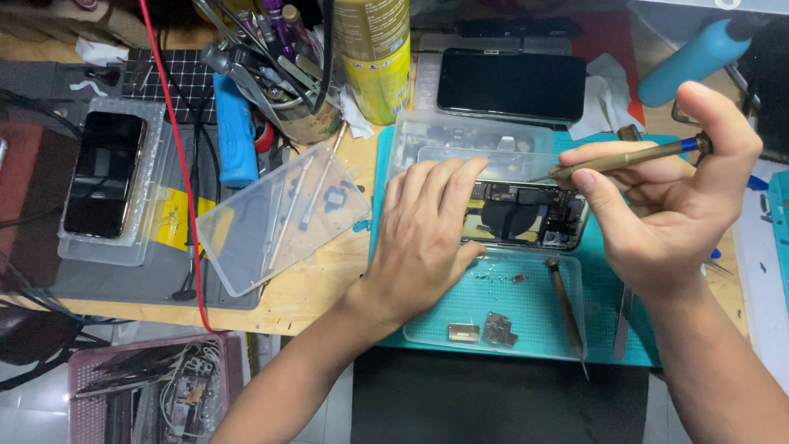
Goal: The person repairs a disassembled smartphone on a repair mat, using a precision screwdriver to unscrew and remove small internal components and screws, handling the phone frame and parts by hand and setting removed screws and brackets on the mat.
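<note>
An opened phone (pixel 530 215) with its inner parts showing lies on a teal work mat (pixel 612 284). My left hand (pixel 427 234) lies flat on the phone's left end, fingers spread, pressing it down. My right hand (pixel 670 193) grips a thin brass-coloured screwdriver (pixel 629 156), whose tip rests at the phone's upper edge. A clear plastic lid (pixel 493 316) below the phone carries small metal shields (pixel 485 329) and tiny screws.
A second clear tray (pixel 283 215) with small parts lies to the left. Two dark phones (pixel 103 173) (pixel 511 85) rest further away. A tool cup (pixel 288 82), yellow can (pixel 374 53), blue bottle (pixel 699 57), red cable (pixel 185 164) and pink basket (pixel 156 386) crowd the bench.
</note>
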